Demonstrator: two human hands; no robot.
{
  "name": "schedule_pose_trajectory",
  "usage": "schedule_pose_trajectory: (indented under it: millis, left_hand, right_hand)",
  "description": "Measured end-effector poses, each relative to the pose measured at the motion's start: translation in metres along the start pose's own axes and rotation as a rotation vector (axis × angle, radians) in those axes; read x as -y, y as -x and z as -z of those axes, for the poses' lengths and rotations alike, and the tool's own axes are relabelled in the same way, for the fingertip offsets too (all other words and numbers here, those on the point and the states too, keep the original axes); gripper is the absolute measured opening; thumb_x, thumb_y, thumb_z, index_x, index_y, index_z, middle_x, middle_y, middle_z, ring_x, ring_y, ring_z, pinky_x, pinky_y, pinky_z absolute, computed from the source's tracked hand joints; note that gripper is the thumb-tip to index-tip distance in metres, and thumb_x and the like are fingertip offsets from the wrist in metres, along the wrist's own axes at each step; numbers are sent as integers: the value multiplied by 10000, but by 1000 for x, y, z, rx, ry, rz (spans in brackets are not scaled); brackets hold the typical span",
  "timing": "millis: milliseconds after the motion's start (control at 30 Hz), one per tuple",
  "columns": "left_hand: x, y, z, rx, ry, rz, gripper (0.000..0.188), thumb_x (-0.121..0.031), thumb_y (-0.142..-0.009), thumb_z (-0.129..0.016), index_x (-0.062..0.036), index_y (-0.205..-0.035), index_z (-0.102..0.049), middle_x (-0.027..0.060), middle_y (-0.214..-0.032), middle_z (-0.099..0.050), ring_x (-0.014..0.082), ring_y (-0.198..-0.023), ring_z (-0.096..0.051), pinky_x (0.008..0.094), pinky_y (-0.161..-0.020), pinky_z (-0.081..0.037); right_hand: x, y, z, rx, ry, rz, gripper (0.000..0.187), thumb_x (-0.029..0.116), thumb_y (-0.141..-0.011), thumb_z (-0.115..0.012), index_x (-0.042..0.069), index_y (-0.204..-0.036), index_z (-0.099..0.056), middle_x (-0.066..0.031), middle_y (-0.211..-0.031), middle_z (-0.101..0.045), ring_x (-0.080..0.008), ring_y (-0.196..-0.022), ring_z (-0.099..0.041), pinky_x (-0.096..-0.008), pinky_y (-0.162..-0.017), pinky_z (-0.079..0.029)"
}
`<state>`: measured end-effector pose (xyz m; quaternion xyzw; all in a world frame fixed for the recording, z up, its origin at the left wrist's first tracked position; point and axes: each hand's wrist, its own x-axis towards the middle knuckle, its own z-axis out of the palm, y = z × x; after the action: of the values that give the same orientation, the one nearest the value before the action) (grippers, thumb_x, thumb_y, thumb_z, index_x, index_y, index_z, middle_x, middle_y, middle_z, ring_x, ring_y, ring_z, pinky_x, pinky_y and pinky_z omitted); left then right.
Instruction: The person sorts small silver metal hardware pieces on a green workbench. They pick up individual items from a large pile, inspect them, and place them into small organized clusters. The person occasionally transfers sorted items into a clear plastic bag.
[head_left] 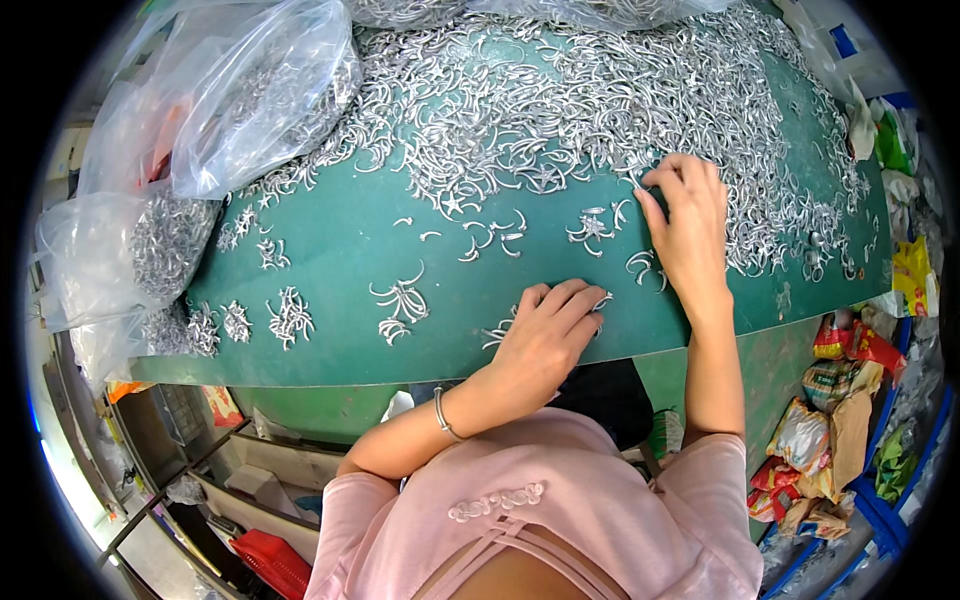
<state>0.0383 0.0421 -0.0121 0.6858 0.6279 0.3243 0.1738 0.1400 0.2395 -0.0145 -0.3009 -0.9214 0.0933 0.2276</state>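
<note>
My right hand is at the near edge of a wide pile of small curved silver metal pieces. Its thumb and forefinger pinch at a curved metal piece there. Close to the table's front edge, my left hand rests low with its fingers curled over a few metal pieces; what lies under the fingers is hidden. Between the hands and the pile sit small loose groups, one of them a cluster just left of my right hand.
Several small clusters dot the left of the green table. Clear plastic bags filled with metal pieces stand at the left. Beyond the right edge, packets and wrappers crowd a blue rack. Shelving with a red item is at lower left.
</note>
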Motion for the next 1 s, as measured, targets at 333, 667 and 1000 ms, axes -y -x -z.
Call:
schedule_pose_trajectory:
  millis: [333, 667, 1000]
  left_hand:
    - [-2, 2, -3, -118, 153, 131, 352, 34, -811, -618, 8, -1160, -586, 162, -1262, -563, 341, -1157, -543, 426, -922, -419]
    - [-4, -4, -5, -38, -13, 27, 476, 77, -740, -580, 54, -1215, -579, 168, -1329, -554, 337, -1218, -529, 431, -947, -402]
    - [-1, -1, -5, -133, 88, 60, 361, 60, -779, -590, 23, -1138, -603, 143, -1191, -596, 328, -1105, -564, 419, -920, -421]
  right_hand:
    - [19, 38, 41, 321, -322, 147, 143, 41, -752, -734, 50, -868, -649, -69, -1032, -573, -283, -972, -534, -401, -823, -408]
    - [9, 9, 16, 67, -257, 82, 164, 45, -802, -707, 28, -964, -688, -89, -1004, -621, -283, -966, -563, -392, -842, -426]
    - [17, 37, 31, 28, -305, 9, 96, 13, -795, -683, 49, -873, -640, -98, -893, -617, -299, -844, -559, -389, -764, -405]
